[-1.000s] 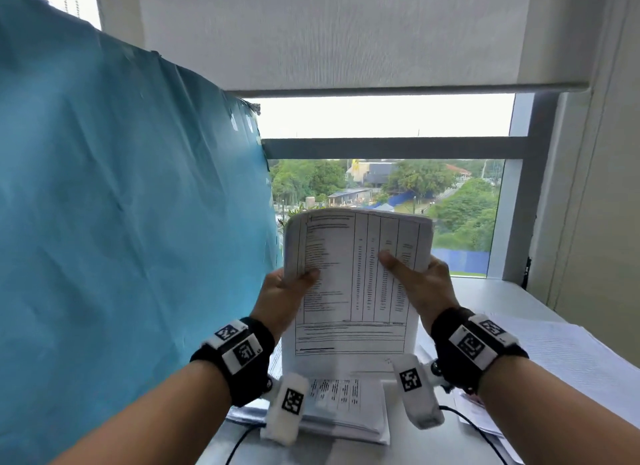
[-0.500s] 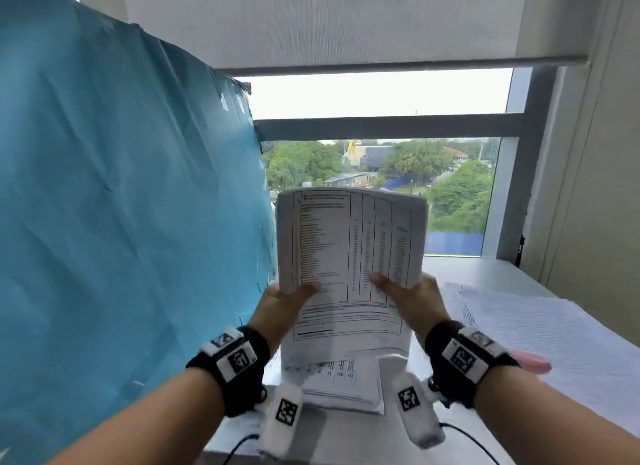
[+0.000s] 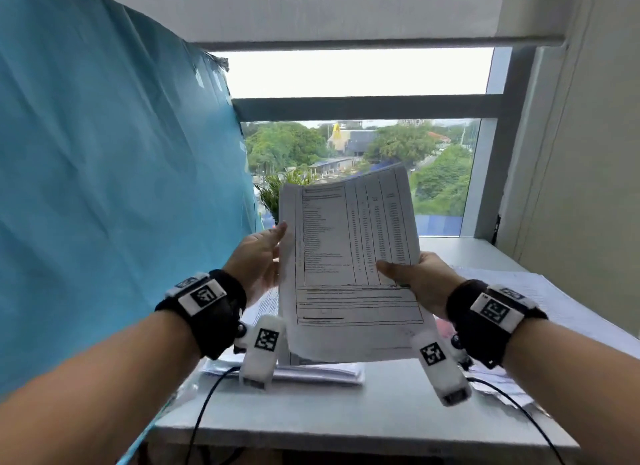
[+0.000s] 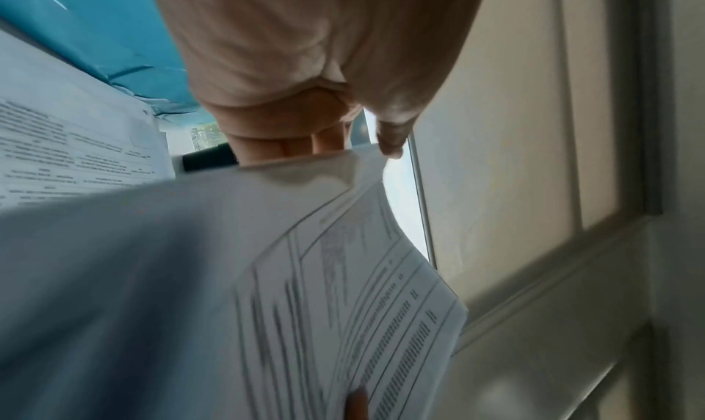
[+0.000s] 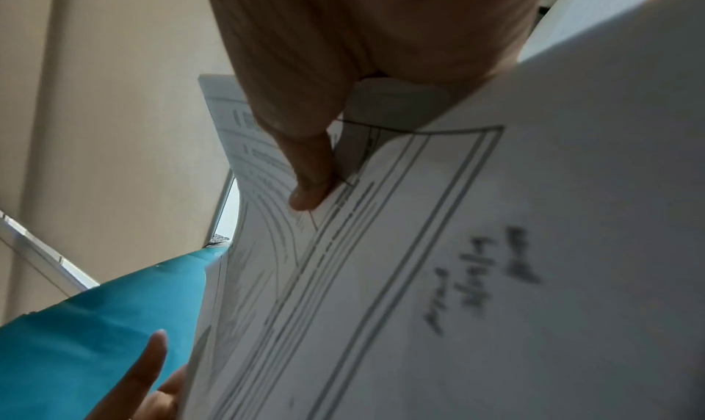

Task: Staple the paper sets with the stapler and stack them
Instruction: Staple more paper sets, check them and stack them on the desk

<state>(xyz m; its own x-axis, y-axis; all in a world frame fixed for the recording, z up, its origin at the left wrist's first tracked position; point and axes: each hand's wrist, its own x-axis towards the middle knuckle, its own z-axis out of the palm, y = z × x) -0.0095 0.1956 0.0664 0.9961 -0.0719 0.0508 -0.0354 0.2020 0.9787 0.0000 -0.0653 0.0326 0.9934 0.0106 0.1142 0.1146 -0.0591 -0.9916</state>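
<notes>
- Paper set — printed sheets with a ruled table, held upright and tilted slightly to the right, raised above the surface; its lower edge hangs just over the flat stack.
- Right hand — at the paper set's right edge, thumb pressed on the printed face and the other digits behind the sheets, pinching them; the wrist view shows the sheets bowing around the thumb.
- Left hand — at the paper set's left edge, palm turned toward the sheets; fingers lie behind the paper and the thumb tip sits at the edge. Whether the hand grips or only steadies the sheets cannot be told.
- Flat stack of papers — lying on the surface directly beneath the paper set, partly hidden by it.
- Loose printed sheets — spread on the surface to the right of the paper set, behind the right wrist.
- Blue sheet — hung as a backdrop to the left of the paper set.
- Window — beyond the paper set, showing trees and buildings.
- Stapler — not identifiable in any view.
</notes>
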